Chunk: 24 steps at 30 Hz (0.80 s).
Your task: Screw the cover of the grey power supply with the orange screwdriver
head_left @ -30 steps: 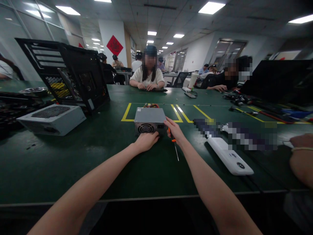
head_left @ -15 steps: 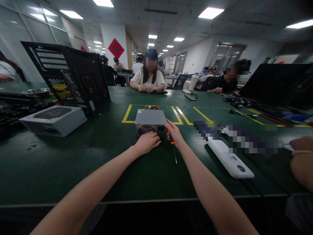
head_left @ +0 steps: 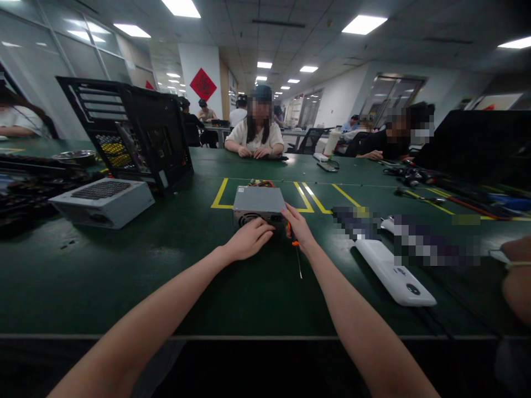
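A grey computer power supply sits on the green table in front of me, its round fan grille facing my side and a bundle of coloured cables behind it. My left hand is at the grille side, fingers stretched out and slightly apart, partly covering the fan. Whether its fingertips press on the casing I cannot tell. At the right front corner of the power supply, my right hand is closed round the orange handle of a screwdriver. Its thin metal shaft points down towards me, and the fingertips touch or nearly touch the casing.
To the left are a second power supply, a black computer case and a metal bowl. A white power bank lies to the right. Another person's hand is at the right edge; a person sits opposite.
The whole view has shifted slightly, so things appear further right. My left hand's fingers have straightened and spread a little at the grille. The screwdriver stays in my right hand.
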Available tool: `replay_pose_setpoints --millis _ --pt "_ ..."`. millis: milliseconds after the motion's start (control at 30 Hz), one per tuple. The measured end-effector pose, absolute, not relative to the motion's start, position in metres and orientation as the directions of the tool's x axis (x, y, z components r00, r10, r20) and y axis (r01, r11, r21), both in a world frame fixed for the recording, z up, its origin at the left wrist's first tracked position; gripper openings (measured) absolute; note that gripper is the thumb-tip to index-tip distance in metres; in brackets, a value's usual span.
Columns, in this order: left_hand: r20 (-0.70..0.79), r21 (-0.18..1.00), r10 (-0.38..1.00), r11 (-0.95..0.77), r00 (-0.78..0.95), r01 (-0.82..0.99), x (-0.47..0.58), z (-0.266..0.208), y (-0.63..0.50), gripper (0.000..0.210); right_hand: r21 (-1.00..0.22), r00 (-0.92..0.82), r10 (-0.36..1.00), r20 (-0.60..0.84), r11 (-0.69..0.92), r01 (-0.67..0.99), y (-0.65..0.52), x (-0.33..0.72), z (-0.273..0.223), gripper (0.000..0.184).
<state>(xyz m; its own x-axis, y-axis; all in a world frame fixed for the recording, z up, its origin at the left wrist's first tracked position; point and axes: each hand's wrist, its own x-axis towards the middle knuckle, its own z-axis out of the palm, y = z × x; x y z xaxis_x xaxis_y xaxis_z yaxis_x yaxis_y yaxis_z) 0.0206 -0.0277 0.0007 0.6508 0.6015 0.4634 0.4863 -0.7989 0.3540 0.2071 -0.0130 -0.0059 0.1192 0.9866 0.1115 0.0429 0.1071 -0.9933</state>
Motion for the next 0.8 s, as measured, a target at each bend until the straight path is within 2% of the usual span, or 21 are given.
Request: replay_pose_setpoints --millis 67,100,167,233,400,500,600,800 --pt "0.509 0.543 0.721 -0.693 0.471 0.474 0.011 0.007 -0.028 0.034 -0.995 0.118 0.988 0.099 0.095 0.040 -0.013 0.207 -0.005 0.058" --pt "0.515 0.602 0.762 -0.648 0.393 0.468 0.005 0.009 -0.028 0.033 -0.995 0.118 0.989 0.093 0.089 0.037 -0.014 0.206 -0.005 0.058" --pt "0.520 0.625 0.785 -0.618 0.336 0.476 -0.003 0.010 -0.031 0.028 -0.996 0.121 0.989 0.083 0.080 0.029 -0.014 0.206 -0.004 0.057" --pt "0.516 0.548 0.759 -0.649 0.398 0.528 -0.008 0.005 -0.033 0.022 -0.997 0.126 0.989 0.079 0.077 0.024 -0.015 0.205 -0.003 0.056" --pt "0.411 0.222 0.675 -0.726 0.612 0.651 -0.005 -0.012 -0.031 0.023 -0.997 0.140 0.987 0.081 0.078 0.027 -0.015 0.202 -0.006 0.056" --pt "0.377 0.122 0.668 -0.722 0.641 0.681 0.004 -0.014 -0.029 0.025 -0.996 0.155 0.984 0.086 0.084 0.022 -0.016 0.200 -0.006 0.056" --pt "0.376 0.104 0.698 -0.686 0.610 0.721 0.012 -0.014 -0.030 0.024 -0.996 0.172 0.981 0.090 0.089 0.016 -0.016 0.197 -0.005 0.057" --pt "0.384 0.196 0.738 -0.652 0.555 0.732 0.018 -0.018 -0.031 0.019 -0.996 0.214 0.973 0.088 0.086 0.016 -0.017 0.194 -0.003 0.057"
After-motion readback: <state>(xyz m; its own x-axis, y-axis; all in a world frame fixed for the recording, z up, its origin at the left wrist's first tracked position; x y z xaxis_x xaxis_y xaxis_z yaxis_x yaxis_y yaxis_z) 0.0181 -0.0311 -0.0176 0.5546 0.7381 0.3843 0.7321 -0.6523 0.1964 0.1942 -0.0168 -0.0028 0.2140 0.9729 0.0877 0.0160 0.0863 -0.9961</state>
